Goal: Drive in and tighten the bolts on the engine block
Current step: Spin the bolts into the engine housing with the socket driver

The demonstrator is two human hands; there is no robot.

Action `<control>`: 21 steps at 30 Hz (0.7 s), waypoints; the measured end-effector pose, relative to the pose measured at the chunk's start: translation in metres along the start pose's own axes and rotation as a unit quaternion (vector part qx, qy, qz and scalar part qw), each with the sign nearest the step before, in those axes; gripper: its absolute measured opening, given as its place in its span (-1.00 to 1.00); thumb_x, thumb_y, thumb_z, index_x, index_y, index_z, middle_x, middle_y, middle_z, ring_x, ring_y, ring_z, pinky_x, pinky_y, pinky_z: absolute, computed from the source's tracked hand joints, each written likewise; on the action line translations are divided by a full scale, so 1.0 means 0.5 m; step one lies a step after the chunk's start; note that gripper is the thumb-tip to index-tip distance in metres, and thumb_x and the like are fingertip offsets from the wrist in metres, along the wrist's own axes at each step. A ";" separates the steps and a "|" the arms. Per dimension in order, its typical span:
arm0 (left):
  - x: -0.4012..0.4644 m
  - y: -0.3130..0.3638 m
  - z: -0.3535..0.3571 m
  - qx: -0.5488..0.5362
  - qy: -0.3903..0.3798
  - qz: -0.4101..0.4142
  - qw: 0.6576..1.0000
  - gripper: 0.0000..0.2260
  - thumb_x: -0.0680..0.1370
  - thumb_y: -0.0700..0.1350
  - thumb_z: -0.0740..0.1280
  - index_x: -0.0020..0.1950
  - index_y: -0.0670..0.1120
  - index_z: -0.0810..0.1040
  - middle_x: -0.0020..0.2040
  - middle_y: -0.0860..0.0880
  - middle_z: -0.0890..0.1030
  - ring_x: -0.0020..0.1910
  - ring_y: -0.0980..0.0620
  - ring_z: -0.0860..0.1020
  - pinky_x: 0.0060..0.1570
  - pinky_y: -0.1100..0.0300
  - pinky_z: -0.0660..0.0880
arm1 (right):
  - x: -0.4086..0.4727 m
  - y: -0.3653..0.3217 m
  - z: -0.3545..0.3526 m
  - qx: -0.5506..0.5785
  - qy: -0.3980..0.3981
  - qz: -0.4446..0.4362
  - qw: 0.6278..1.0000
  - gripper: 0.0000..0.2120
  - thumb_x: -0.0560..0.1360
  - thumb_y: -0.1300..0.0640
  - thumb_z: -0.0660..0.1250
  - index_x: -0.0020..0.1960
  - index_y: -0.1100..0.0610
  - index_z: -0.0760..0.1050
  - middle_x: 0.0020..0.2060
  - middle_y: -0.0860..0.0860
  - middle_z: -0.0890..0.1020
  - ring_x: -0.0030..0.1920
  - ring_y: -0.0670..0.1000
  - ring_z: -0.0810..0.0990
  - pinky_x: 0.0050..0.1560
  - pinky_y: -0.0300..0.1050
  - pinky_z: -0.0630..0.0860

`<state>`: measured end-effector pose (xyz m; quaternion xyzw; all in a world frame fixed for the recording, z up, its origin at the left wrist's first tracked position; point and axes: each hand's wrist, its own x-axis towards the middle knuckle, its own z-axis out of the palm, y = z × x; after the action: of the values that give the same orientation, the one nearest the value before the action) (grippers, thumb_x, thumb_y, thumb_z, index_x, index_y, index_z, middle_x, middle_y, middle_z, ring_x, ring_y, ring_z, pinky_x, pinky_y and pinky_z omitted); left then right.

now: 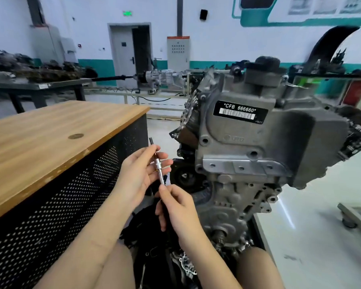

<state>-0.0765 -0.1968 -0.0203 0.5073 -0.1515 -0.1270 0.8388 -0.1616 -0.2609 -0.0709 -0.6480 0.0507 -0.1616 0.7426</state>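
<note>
Hands meet over a slim screwdriver-like tool: the left hand cradles its metal shaft with fingers curled behind it, while the right hand grips the dark handle below. Just right of them stands the grey engine block, labelled CFB 666660. A wooden-topped table sits left.

We get bright, even indoor light, slightly cool, no hard shadows. Glare streak on the glossy floor at right; soft sheen on the engine block casing. Dark under the block and between the forearms, detail lost there. Strong wide-angle bend: wooden tabletop edge and far wall curve at the frame edges. Background benches soft and smeared; label text stays readable. Hands slightly soft.
</note>
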 end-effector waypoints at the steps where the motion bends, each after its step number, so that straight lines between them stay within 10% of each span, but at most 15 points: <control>1: -0.002 -0.006 0.003 -0.001 0.002 -0.003 1.000 -0.88 0.56 -0.17 0.24 -0.13 -0.17 0.51 -0.39 -0.04 0.64 -0.35 0.00 0.66 -0.40 0.22 0.57 | -0.005 0.001 -0.003 -0.002 0.003 0.000 1.000 -0.73 0.59 0.11 0.18 -0.28 0.14 0.37 -0.54 -0.05 0.45 -0.64 -0.08 0.30 -0.64 -0.27 0.22; 21: -0.024 -0.043 0.001 0.005 0.033 -0.053 0.998 -0.85 0.59 -0.16 0.19 -0.15 -0.14 0.46 -0.50 0.00 0.56 -0.53 0.08 0.55 -0.54 0.22 0.52 | -0.034 0.034 0.004 0.027 0.014 0.064 0.997 -0.74 0.58 0.10 0.18 -0.25 0.17 0.43 -0.53 -0.02 0.48 -0.64 -0.07 0.31 -0.63 -0.27 0.23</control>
<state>-0.0891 -0.2026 -0.0408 0.5229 -0.0979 -0.1535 0.8327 -0.1743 -0.2521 -0.0893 -0.6211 0.0979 -0.1239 0.7677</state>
